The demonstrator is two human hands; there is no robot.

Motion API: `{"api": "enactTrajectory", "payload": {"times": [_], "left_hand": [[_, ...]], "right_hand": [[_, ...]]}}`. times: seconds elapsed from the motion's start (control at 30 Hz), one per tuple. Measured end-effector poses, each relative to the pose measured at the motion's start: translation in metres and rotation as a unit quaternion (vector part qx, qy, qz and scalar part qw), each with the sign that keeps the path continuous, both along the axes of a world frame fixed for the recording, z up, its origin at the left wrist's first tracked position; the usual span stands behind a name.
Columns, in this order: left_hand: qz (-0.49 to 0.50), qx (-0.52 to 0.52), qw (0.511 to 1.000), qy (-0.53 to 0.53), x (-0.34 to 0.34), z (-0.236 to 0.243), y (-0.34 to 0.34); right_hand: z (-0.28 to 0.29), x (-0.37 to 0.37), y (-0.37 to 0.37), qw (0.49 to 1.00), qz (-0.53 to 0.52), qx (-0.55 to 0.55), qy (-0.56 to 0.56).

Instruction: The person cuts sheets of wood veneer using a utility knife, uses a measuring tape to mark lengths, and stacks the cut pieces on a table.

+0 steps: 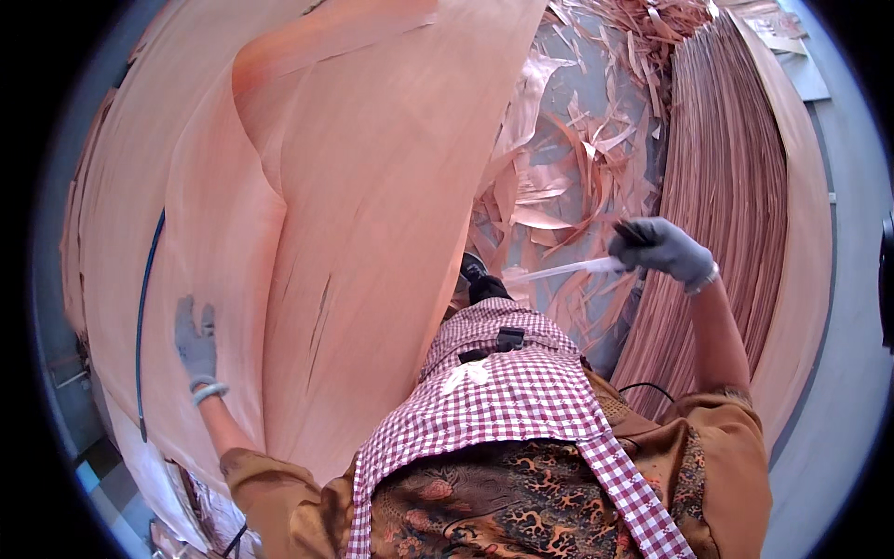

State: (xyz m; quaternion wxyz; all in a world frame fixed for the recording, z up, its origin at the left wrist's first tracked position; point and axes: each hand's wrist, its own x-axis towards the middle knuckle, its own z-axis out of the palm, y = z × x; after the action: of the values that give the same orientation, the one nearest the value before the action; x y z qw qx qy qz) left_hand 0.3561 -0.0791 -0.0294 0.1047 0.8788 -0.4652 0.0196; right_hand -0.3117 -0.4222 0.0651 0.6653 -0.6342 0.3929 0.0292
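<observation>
My left hand [196, 340], in a grey glove, lies spread on a pile of thin pinkish wood veneer sheets [345, 186], beside a thin dark blue cord [149, 279]. The top sheets are folded and wavy, with narrow splits in one. My right hand [661, 252], also gloved, grips a knife [582, 267] by its black handle, its long pale blade pointing left over the gap between the piles.
Torn veneer strips [549, 158] litter the grey floor [568, 88] between the piles. A tall stack of veneer [722, 177] stands at the right, its layered edge showing. My shoe [473, 268] shows beside the left pile, below my checked apron [484, 391].
</observation>
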Motion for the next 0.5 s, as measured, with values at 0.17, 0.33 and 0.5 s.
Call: {"api": "enactTrajectory", "payload": {"times": [0.17, 0.33, 0.5], "left_hand": [[0.218, 0.073, 0.973, -0.017, 0.067, -0.014, 0.059], [0.323, 0.126, 0.938, -0.002, 0.084, 0.028, -0.005], [0.300, 0.138, 0.941, 0.073, 0.087, 0.035, 0.000]], "right_hand": [[-0.020, 0.028, 0.084, 0.932, 0.048, 0.355, 0.056], [-0.098, -0.024, 0.156, 0.974, 0.039, 0.220, 0.026], [-0.110, -0.032, 0.156, 0.982, 0.090, 0.034, 0.161]]}}
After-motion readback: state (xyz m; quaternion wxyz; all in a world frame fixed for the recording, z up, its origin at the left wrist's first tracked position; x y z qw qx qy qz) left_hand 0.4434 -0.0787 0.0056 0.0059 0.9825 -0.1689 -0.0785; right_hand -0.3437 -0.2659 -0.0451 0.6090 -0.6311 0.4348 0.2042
